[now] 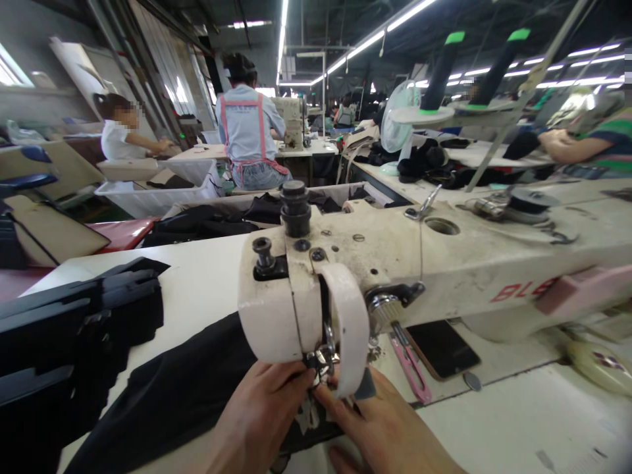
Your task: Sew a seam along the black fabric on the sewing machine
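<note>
A cream sewing machine (444,263) fills the middle of the view, its head end facing me. Black fabric (178,395) lies on the table under the needle area. My left hand (257,421) rests on the fabric with its fingertips at the presser foot (320,361). My right hand (390,428) lies opposite, fingers pinching at the same spot right under the needle. Whether either hand grips the cloth or only presses it down is hidden by the machine head.
A stack of black fabric pieces (64,336) sits at the left. Pink thread snips (409,368) and a dark phone (442,349) lie under the machine arm. Thread cones (444,66) stand behind. Other people (247,125) work at tables further back.
</note>
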The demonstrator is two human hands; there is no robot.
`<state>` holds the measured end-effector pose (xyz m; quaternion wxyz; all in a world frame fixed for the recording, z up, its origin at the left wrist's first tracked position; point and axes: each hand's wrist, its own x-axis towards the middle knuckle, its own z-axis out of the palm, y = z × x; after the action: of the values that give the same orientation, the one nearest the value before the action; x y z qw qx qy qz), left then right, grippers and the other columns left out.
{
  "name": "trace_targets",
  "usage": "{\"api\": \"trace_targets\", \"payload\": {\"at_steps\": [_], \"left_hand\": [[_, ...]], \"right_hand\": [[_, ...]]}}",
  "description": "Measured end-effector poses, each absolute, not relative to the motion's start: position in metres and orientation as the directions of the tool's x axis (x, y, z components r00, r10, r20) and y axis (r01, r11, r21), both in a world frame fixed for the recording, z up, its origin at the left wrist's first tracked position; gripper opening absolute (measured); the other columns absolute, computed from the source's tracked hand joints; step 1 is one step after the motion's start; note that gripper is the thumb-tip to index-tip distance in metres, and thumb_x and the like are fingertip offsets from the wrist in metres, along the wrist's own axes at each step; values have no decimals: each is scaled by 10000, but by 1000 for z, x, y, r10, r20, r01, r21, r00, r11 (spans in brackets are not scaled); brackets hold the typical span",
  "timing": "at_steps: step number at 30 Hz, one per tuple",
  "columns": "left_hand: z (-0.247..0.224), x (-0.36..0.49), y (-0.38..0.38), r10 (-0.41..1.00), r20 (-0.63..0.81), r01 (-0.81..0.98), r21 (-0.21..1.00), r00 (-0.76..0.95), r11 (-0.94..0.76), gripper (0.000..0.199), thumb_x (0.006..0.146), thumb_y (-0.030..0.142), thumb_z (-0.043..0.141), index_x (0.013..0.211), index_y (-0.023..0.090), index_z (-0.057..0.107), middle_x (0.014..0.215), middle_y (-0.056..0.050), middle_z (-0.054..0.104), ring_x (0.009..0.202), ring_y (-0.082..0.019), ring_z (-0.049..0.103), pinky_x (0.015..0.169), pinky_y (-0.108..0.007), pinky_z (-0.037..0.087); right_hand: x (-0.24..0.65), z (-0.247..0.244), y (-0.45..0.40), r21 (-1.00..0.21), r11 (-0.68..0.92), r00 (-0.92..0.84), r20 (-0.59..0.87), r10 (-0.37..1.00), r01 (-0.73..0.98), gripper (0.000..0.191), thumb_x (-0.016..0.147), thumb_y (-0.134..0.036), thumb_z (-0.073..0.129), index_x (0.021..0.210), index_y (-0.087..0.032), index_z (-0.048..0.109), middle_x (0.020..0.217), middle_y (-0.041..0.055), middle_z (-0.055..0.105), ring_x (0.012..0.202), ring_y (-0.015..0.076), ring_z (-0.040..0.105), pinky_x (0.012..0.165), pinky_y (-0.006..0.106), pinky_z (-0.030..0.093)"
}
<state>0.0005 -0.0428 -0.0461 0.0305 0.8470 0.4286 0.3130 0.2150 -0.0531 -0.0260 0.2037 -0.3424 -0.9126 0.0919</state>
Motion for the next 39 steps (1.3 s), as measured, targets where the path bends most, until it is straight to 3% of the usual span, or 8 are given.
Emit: {"api": "trace_targets", "payload": {"at_steps": [4,9,16,22,27,34,39], "left_hand": [[-28,2,-47,800,453,696,422,393,-581,194,917,199,484,972,272,655,929,-6,675,862,-148,650,762,-230,527],[-20,3,-47,770,387,646,420,508,-637,240,880,126,435,937,240,638,945,-28,657,825,-175,636,730,-277,525],[-27,0,-44,756,423,636,414,499,-651,246,901,130,414,928,240,632,935,-15,664,824,-167,635,722,-271,523],[-20,4,-39,688,553,668,287,470,-686,264,952,200,396,859,231,641,856,-14,660,762,-132,643,685,-200,523],[-21,5,-40,694,563,685,283,448,-672,238,957,215,412,915,238,645,868,-12,671,779,-125,659,707,-185,533],[-24,5,-42,733,524,683,340,433,-647,238,938,192,432,867,235,654,847,-19,680,783,-140,661,694,-198,535],[-24,4,-45,751,495,722,305,437,-621,241,947,213,426,856,241,648,866,-18,679,780,-151,650,685,-233,519]], "right_hand": [[215,-35,-51,-320,771,-683,359,636,550,635,611,-111,583,1245,-138,554,1216,146,611,1082,311,559,935,449,495],[210,-34,-50,-295,781,-649,438,622,550,510,616,-108,572,1124,-128,614,1116,146,648,989,302,590,870,443,529],[204,-31,-48,-221,783,-620,504,602,581,164,875,-193,541,1003,-164,639,932,106,668,834,237,617,736,357,564],[205,-37,-48,-358,694,-546,436,716,624,180,918,-128,515,1022,-219,630,1001,32,676,913,189,634,843,298,544],[206,-33,-47,-263,751,-604,463,649,606,176,886,-163,574,1050,-176,636,983,82,677,892,227,633,806,344,561],[207,-24,-50,-295,751,-622,425,657,591,185,877,-194,529,1025,-160,634,1022,113,673,927,248,618,831,380,561],[205,-25,-52,-301,740,-629,392,671,602,161,858,-207,547,984,-166,639,1004,113,654,937,252,596,851,397,551]]}}
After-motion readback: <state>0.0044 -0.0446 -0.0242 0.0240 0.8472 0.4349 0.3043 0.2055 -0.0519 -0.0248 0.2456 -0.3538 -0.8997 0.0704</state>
